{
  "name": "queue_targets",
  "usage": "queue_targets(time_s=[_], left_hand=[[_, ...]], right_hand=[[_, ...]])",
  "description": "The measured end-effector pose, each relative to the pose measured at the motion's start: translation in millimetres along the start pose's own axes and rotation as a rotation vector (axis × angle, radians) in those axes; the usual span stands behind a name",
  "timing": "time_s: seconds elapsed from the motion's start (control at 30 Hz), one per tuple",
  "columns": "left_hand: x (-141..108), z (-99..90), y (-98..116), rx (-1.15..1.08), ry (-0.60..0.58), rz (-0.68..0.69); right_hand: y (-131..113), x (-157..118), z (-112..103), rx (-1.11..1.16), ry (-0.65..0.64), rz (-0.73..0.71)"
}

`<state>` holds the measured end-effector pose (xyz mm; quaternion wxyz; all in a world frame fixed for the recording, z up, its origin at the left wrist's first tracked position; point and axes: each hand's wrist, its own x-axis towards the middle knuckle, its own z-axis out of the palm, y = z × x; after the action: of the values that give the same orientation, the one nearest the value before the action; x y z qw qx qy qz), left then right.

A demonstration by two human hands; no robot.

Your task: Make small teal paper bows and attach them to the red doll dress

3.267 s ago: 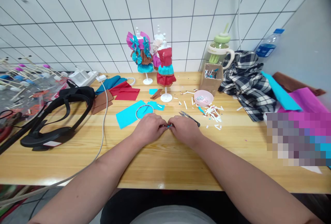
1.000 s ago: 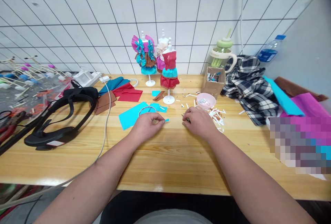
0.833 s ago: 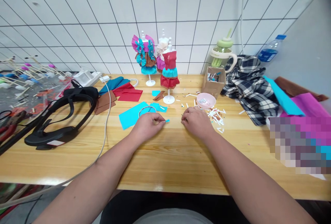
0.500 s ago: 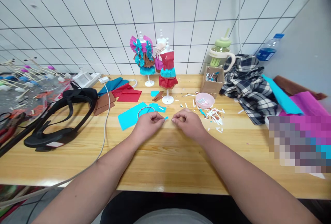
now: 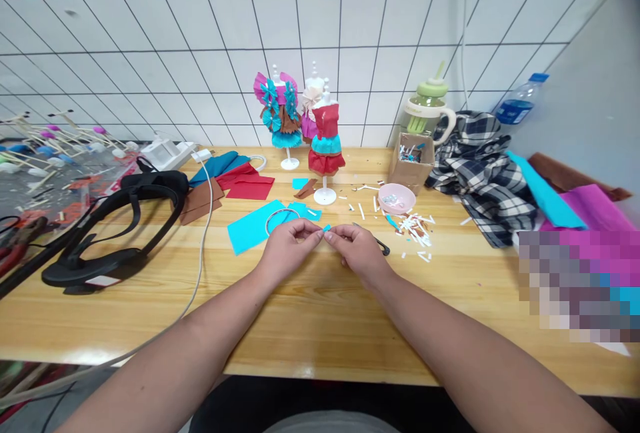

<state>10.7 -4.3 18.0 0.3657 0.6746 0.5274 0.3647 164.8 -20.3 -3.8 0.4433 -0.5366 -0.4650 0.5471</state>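
Note:
Between my fingertips is a small piece of blue paper [image 5: 327, 228]. My left hand [image 5: 289, 246] pinches it from one side, and my right hand [image 5: 359, 254] closes its thumb and finger on the other, the two thumbs nearly touching. A black loop [image 5: 384, 246], like a tool's handle, shows beside my right hand, which hides the rest. Left of the hands lies a larger blue paper sheet [image 5: 247, 228], with a roll of tape [image 5: 270, 220] on it. Just beyond stands a small dress form [image 5: 326, 146] dressed in red and blue paper.
More dress forms [image 5: 285, 110] stand near the tiled wall. White paper scraps [image 5: 417, 228] lie by a pink bowl [image 5: 397, 198] and a cardboard box [image 5: 411, 168]. A black headset strap [image 5: 125, 266] and a white cable [image 5: 202, 246] occupy the left; checked cloth [image 5: 480, 170] lies right.
My right hand has moved left until its fingertips meet the small blue paper in my left hand. The black loop beside my right hand has come into view.

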Motion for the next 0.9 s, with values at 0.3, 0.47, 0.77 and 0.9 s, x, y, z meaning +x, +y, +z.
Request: queue_targets(time_s=[0.3, 0.47, 0.77, 0.9], left_hand=[[-2.0, 0.0, 3.5, 0.06, 0.043, 0.032], [-2.2, 0.9, 1.0, 0.068, 0.022, 0.056], [-1.8, 0.0, -0.6, 0.043, 0.047, 0.082], [-0.4, -0.9, -2.6, -0.033, 0.057, 0.034]], right_hand=[[0.4, 0.2, 1.3, 0.161, -0.032, 0.08], [0.1, -1.7, 3.7, 0.16, 0.022, 0.069], [1.5, -2.7, 4.5, -0.015, 0.069, -0.052], [1.4, -4.1, 4.6, -0.006, 0.054, -0.043]])
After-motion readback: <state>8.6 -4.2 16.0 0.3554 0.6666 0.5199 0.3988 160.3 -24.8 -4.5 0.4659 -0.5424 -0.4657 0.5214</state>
